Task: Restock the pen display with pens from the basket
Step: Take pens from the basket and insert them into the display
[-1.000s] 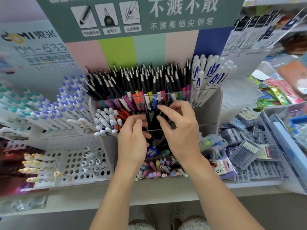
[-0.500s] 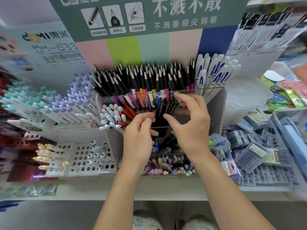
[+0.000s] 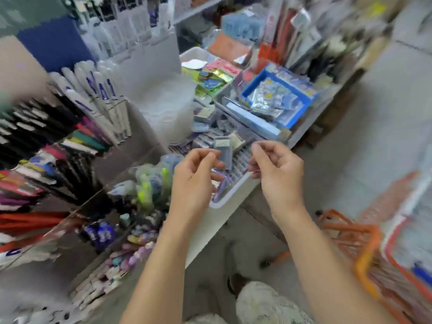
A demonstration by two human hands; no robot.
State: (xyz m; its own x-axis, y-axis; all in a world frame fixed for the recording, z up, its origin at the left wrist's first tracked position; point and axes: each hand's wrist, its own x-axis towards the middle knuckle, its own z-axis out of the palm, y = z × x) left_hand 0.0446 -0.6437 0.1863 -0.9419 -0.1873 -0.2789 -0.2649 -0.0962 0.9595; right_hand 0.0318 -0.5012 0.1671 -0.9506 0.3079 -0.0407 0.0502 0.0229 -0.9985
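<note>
The view is blurred by motion. The pen display [image 3: 53, 146] fills the left side, with black pens with coloured grips in clear tiers and white pens [image 3: 93, 94] behind them. An orange wire basket [image 3: 346, 228] sits on the floor at the lower right; its contents are too smeared to make out. My left hand [image 3: 194, 176] and my right hand [image 3: 275, 169] hover side by side in mid-air, right of the display and above the shelf's edge. Both have loosely curled fingers, and I see nothing held in either.
A white tray [image 3: 233, 195] of small packets lies on the shelf under my hands. Behind it are a blue box [image 3: 304, 97] of packets and a stack of clear plastic tubs [image 3: 168, 108]. Grey floor tiles [image 3: 374, 136] spread to the right.
Both hands have pulled back out of the display's middle tier of black pens. The view has swung right, bringing the orange basket and floor into sight.
</note>
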